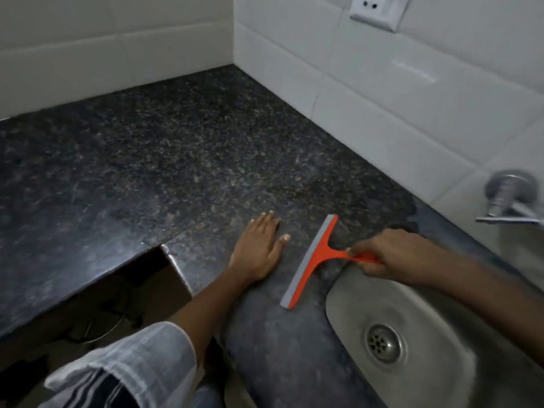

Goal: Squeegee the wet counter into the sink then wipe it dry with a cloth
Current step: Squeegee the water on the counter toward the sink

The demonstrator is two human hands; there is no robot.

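Note:
An orange squeegee point(316, 260) with a grey rubber blade lies against the dark speckled granite counter point(164, 160), just left of the steel sink point(368, 301). My right hand point(391, 254) grips its orange handle above the sink's upper rim. My left hand point(259, 248) rests flat on the counter, palm down with fingers together, a little left of the blade. A darker wet patch point(409, 210) shows on the counter behind the squeegee near the wall. No cloth is in view.
White tiled walls meet in a corner point(235, 48) behind the counter. A chrome tap point(509, 198) juts from the wall at right, above the sink with its drain point(382, 343). A wall socket point(374, 10) sits high up. The counter's front edge has a notch point(164, 248) at lower left.

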